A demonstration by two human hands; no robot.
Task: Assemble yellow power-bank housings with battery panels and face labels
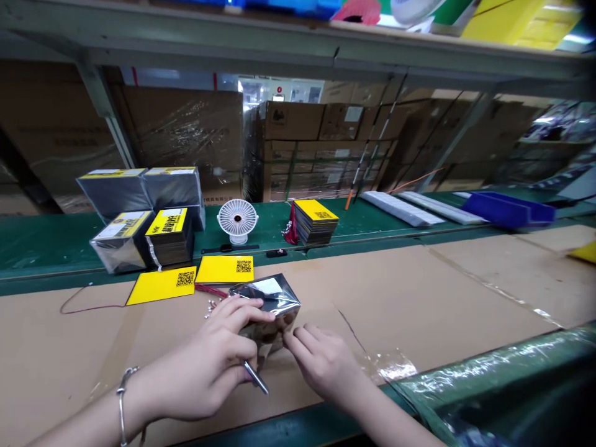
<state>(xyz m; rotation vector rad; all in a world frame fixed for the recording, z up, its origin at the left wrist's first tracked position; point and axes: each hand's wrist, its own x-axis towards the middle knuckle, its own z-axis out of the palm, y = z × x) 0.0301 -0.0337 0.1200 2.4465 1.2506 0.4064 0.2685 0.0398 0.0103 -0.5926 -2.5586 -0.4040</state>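
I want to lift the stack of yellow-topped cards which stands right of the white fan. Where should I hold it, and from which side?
Probably across the front and back sides of the card stack, with the right hand coming from the right. Dark red cords bunch at its left, and its many thin layers could slip.

The green bench (46,245) bears cardboard (395,292), a fan (238,218), apparently a tray (510,210).

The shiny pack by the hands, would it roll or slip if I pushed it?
The pack probably wouldn't roll: its sides look flat and its corners square. It might feel slippery, because its wrap is so glossy.
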